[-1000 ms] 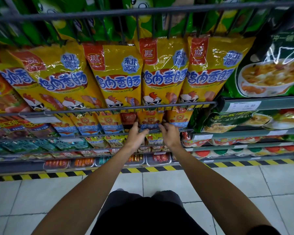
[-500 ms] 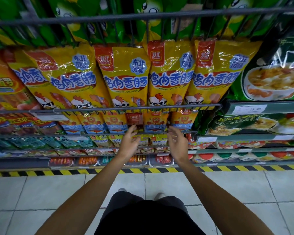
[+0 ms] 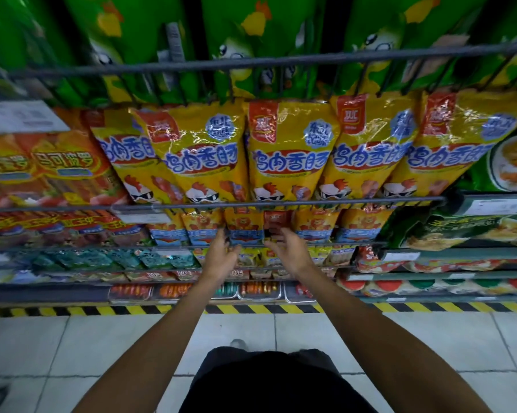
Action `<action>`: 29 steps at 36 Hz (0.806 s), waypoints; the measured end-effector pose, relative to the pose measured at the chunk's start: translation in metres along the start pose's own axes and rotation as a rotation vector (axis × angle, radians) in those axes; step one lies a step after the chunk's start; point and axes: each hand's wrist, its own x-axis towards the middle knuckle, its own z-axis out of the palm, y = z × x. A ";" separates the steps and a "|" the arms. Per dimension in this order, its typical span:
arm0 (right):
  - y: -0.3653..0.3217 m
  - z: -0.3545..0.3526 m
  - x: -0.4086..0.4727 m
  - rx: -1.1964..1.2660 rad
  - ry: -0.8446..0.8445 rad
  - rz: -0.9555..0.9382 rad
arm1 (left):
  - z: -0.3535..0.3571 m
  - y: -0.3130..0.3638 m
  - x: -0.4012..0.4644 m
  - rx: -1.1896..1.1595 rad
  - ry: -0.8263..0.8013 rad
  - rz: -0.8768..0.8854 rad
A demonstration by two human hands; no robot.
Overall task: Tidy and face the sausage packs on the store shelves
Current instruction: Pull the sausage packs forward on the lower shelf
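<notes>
Left hand (image 3: 221,257) and right hand (image 3: 290,251) fingers spread, grasping nothing, flanking small lion sausage pack (image 3: 243,228), fingertips at its edges

tiered wire shelves (image 3: 281,205) with yellow sausage packs (image 3: 287,150) in leaning rows

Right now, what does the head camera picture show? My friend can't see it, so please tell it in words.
Two bare hands, left hand and right hand, reach with fingers spread toward small orange packs on a wire shelf. Above hang big yellow packs; below lies tiled floor.
</notes>
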 end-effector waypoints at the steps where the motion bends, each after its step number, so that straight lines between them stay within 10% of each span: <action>1: -0.004 0.004 0.005 -0.020 0.001 0.015 | -0.003 0.001 0.004 0.026 -0.026 0.003; 20: -0.012 0.026 0.001 0.036 0.458 -0.067 | -0.024 0.007 0.023 0.395 0.297 0.480; 29: 0.014 0.001 0.000 -0.009 0.256 0.039 | 0.004 0.003 0.024 0.467 0.159 0.427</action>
